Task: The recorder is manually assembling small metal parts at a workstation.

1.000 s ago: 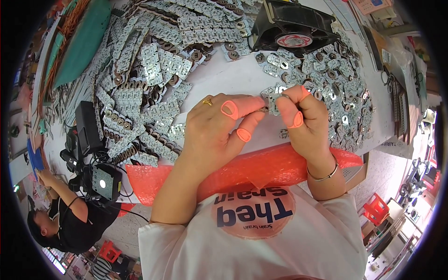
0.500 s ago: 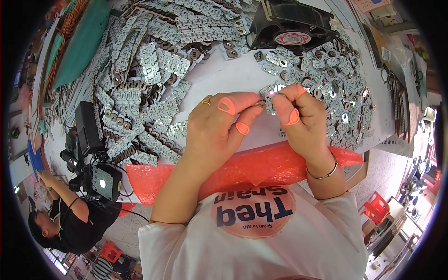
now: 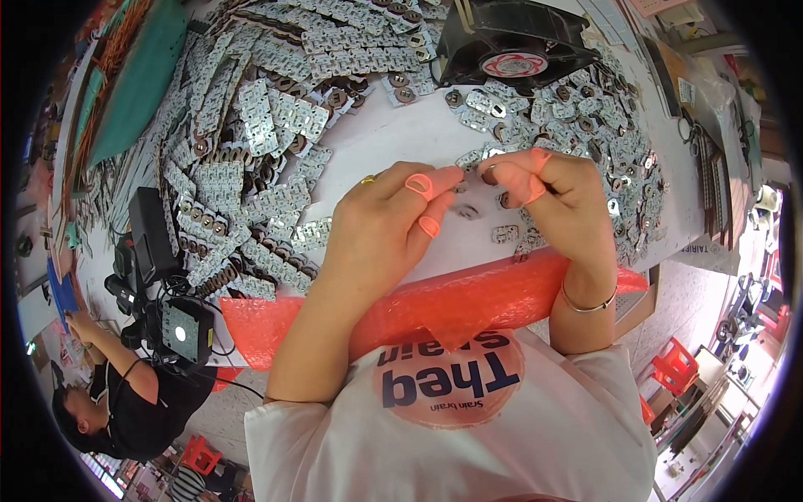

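Note:
Orange finger cots cover the thumb and index finger of both my hands. My left hand [image 3: 381, 217] is closed in a pinch above the white table, and what lies between its fingertips is hidden. Facing it on the right, my right hand [image 3: 560, 192] pinches a small circuit board with a dark round part [image 3: 488, 173], mostly covered by the fingers. Below the fingertips, a small blurred piece [image 3: 468, 211] shows over the table. Loose small circuit boards [image 3: 504, 235] lie under and beside my right hand.
Joined strips of circuit boards [image 3: 222, 184] pile up on the left. Separate boards [image 3: 585, 109] heap on the right, by a black fan [image 3: 514, 50]. Red bubble wrap [image 3: 452, 305] lines the near edge. A black device [image 3: 186, 328] stands left, near another person [image 3: 117, 385].
My hands have drawn slightly apart, and my right hand has turned, so the lit board held up before is now mostly hidden. A blurred piece has appeared below the fingertips.

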Available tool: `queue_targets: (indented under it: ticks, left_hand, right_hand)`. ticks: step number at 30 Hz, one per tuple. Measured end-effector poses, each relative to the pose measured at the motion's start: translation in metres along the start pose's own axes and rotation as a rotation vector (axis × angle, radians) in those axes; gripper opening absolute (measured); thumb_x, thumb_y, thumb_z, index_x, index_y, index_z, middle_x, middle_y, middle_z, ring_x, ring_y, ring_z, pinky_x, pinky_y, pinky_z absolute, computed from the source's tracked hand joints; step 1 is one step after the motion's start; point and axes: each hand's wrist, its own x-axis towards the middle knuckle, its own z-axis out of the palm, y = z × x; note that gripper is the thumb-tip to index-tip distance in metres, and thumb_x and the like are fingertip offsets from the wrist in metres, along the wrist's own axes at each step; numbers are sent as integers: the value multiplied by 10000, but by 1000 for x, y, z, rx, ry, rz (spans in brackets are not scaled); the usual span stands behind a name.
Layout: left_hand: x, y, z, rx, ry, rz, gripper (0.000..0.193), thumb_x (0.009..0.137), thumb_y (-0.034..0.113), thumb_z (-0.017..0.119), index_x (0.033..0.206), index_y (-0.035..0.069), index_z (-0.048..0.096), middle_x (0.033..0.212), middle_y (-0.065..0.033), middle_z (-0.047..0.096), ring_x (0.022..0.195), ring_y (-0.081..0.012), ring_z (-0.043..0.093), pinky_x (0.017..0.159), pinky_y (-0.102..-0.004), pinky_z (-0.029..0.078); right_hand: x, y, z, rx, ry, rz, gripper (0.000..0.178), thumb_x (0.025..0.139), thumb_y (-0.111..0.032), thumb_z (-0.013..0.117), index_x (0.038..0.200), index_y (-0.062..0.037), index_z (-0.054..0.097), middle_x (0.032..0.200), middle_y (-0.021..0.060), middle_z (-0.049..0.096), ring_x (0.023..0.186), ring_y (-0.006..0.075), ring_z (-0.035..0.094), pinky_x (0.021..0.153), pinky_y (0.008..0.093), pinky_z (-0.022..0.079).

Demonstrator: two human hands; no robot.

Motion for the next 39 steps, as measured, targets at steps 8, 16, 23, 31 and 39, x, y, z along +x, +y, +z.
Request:
queue_targets:
  ticks: [8,16,23,31,39]
  left_hand:
    - [0,6,-14,-332,-101,-324,193,798,107,704,926,-17,628,791,-85,666,650,-127,618,588,-264,497]
    - [0,6,-19,-421,-121,-372,160,794,68,706,928,8,643,800,-25,668,719,-56,583,664,-219,480]
    - [1,6,-20,-325,-119,-290,192,776,89,718,906,-17,626,794,-93,662,653,-142,619,602,-260,501]
    - [-2,13,-29,-1029,-262,-498,139,842,16,639,967,-12,586,870,-68,640,732,-117,600,643,-243,495]
    - [1,15,-18,-300,36,-54,194,774,28,706,945,-1,619,860,-78,670,766,-150,645,687,-257,516]
  right_hand:
    - [0,-6,-1,211,-69,151,120,844,-98,654,868,4,712,655,52,638,513,74,533,467,207,393]
    - [-2,-7,0,314,-43,205,113,842,-91,655,837,11,704,579,44,597,502,76,535,450,214,383]
    - [1,-2,10,34,-137,-38,143,852,-110,650,787,15,677,572,34,577,471,85,513,435,229,386]
    - [-4,-8,5,862,-350,268,196,908,-161,587,781,-18,541,586,-15,473,425,37,329,386,208,228]
    - [-5,-14,22,511,14,162,218,902,-165,614,749,-30,537,627,-52,438,549,49,355,473,218,302]
